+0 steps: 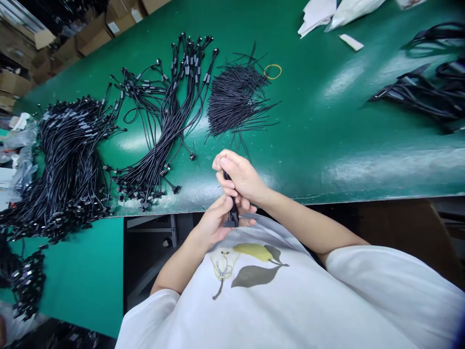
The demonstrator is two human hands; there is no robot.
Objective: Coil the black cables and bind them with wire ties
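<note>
Close to my body, at the table's front edge, both hands grip one black cable (233,213) folded into a short bundle. My left hand (217,220) is closed round its lower end, where a flat black connector shows. My right hand (240,177) is wrapped round the upper part, thumb pressed over the fingers; what lies under them is hidden. Just beyond my hands lies a pile of thin black ties (234,97). Left of that pile, a loose bunch of black cables (163,138) with grey sleeves and metal-tipped plugs is spread on the green table (312,145).
A large heap of similar cables (72,155) covers the table's left end. A yellow rubber band (272,71) lies beside the ties. Coiled black cables (425,92) are at the right, white paper (317,14) at the back. Cardboard boxes (92,34) stand beyond the far edge.
</note>
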